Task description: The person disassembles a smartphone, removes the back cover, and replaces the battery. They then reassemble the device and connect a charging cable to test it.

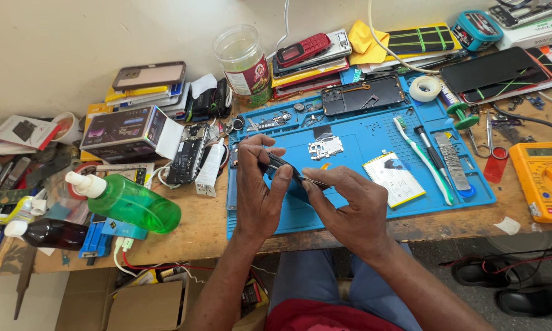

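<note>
While both hands work over the front edge of the blue mat (361,138), the left hand (258,190) grips a small dark phone part (282,167) from its left side, fingers curled around it and thumb pressed on top. The right hand (349,205) is closed in a pinch on a thin dark tool (312,181), whose tip touches the part; what kind of tool it is cannot be told. The part is held in the air just above the mat, near the edge of the wooden desk (202,230).

On the mat behind the hands: a small metal shield (326,148), a white battery (393,178) to the right, then a white toothbrush (422,160) and a metal ruler (452,160). An opened phone body (363,94) lies at the far edge of the mat, a roll of tape (425,88) beside it.

Left of the mat: a green spray bottle (129,202) lying on its side, a dark bottle (49,233) in front of it. A yellow multimeter (544,178) sits at the right edge of the desk.
</note>
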